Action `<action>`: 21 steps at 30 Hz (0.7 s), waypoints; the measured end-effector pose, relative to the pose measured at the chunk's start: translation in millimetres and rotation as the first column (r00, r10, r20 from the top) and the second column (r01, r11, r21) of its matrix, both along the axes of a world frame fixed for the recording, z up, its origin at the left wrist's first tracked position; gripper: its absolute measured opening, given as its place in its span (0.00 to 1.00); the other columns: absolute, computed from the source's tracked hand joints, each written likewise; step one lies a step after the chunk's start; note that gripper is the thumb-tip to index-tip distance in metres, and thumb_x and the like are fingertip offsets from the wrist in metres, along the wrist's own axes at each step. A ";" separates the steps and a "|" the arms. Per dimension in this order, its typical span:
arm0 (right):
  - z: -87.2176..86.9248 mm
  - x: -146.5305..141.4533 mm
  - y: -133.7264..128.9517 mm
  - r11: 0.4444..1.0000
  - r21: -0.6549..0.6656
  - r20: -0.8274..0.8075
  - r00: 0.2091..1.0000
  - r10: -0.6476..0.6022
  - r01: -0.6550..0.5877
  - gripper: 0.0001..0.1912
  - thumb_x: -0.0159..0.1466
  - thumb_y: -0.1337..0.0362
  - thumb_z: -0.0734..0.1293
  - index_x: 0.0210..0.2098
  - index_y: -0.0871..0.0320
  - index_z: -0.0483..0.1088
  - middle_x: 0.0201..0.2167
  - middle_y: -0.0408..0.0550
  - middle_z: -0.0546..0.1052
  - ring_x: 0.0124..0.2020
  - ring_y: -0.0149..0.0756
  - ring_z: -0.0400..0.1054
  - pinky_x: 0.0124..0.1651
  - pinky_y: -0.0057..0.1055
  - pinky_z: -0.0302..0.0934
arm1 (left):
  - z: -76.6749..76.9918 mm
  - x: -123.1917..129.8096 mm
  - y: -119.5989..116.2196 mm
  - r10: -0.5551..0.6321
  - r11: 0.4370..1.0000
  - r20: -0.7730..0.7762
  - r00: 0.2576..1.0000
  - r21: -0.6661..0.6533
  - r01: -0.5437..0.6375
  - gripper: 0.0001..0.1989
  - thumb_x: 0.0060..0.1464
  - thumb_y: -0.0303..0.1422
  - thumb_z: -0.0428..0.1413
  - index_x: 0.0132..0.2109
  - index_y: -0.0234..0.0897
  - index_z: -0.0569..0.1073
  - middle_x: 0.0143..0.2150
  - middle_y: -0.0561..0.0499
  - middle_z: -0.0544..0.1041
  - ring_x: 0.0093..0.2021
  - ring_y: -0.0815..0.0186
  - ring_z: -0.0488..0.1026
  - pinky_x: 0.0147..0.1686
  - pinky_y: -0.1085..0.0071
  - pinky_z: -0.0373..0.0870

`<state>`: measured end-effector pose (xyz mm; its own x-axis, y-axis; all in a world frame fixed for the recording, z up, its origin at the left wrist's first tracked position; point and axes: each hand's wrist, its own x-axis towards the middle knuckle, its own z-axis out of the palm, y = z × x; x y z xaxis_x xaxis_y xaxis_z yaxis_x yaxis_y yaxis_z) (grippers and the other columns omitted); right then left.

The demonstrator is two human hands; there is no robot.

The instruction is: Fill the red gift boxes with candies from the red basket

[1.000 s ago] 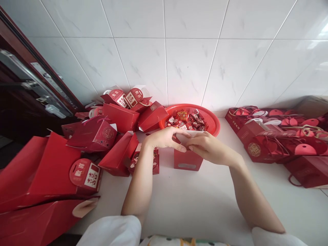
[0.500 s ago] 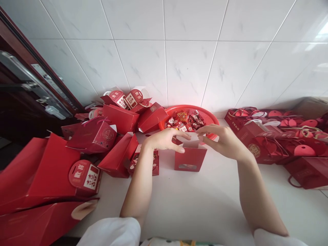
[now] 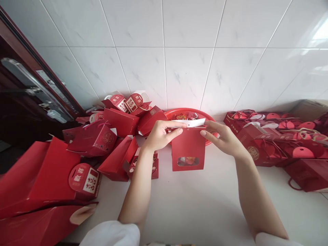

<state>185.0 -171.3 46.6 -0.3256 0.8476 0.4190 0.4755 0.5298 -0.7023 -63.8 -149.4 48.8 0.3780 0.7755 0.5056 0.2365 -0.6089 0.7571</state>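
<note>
Between my two hands stands a red gift box [image 3: 188, 145] with an oval window near its bottom, through which something reddish shows. Its white-lined top flap [image 3: 191, 122] is folded at the upper edge. My left hand [image 3: 165, 133] pinches the box's top left corner, thumb in front and fingers behind. At the top right corner, my right hand [image 3: 217, 135] grips the same edge in the same way. Directly behind the box is a red plastic basket [image 3: 208, 116] of wrapped candies [image 3: 192, 116], partly hidden by the box and hands.
Red gift boxes [image 3: 120, 121] are heaped on the left, with larger red bags [image 3: 53, 171] nearer me. More red boxes with cord handles [image 3: 271, 143] crowd the right side. All rest on a white tabletop [image 3: 194, 205] against a tiled wall [image 3: 189, 75]. A door handle [image 3: 23, 75] is far left.
Both hands have closed on the box's top edges, where before they hovered open-fingered around it. The box's top has been drawn together, and its front now faces me more squarely.
</note>
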 end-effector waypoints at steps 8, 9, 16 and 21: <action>-3.2 -5.9 1.9 0.988 -0.091 -0.195 0.975 0.104 -0.124 0.20 0.68 0.46 0.66 0.48 0.54 0.75 0.39 0.49 0.79 0.40 0.42 0.74 0.41 0.35 0.71 | -2.1 -1.1 1.6 0.012 0.999 0.009 1.000 0.039 -0.012 0.15 0.61 0.36 0.59 0.53 0.42 0.81 0.57 0.47 0.80 0.60 0.54 0.75 0.58 0.61 0.73; -3.5 -6.9 2.0 0.987 -0.098 -0.228 0.968 0.105 -0.131 0.20 0.68 0.46 0.67 0.48 0.54 0.75 0.39 0.50 0.79 0.40 0.42 0.74 0.41 0.36 0.71 | -2.9 -1.3 2.2 0.017 0.999 0.012 1.000 0.040 -0.017 0.17 0.61 0.36 0.59 0.56 0.43 0.80 0.60 0.47 0.79 0.62 0.54 0.73 0.58 0.60 0.73; -0.9 -12.8 -0.6 0.981 -0.148 -0.344 0.937 0.065 -0.123 0.16 0.65 0.48 0.70 0.33 0.55 0.75 0.29 0.46 0.77 0.31 0.38 0.72 0.33 0.33 0.69 | -7.7 -1.3 4.6 0.004 1.000 0.063 0.998 0.025 -0.005 0.28 0.61 0.39 0.59 0.67 0.45 0.67 0.69 0.44 0.69 0.65 0.53 0.71 0.60 0.59 0.72; -4.3 -10.9 1.6 0.986 -0.153 -0.413 0.911 0.002 -0.072 0.19 0.63 0.46 0.72 0.29 0.55 0.72 0.27 0.45 0.75 0.28 0.36 0.70 0.29 0.31 0.66 | -4.1 -1.1 2.1 0.020 1.000 0.047 0.999 -0.001 -0.020 0.24 0.59 0.40 0.62 0.61 0.43 0.73 0.66 0.44 0.72 0.62 0.54 0.73 0.56 0.62 0.74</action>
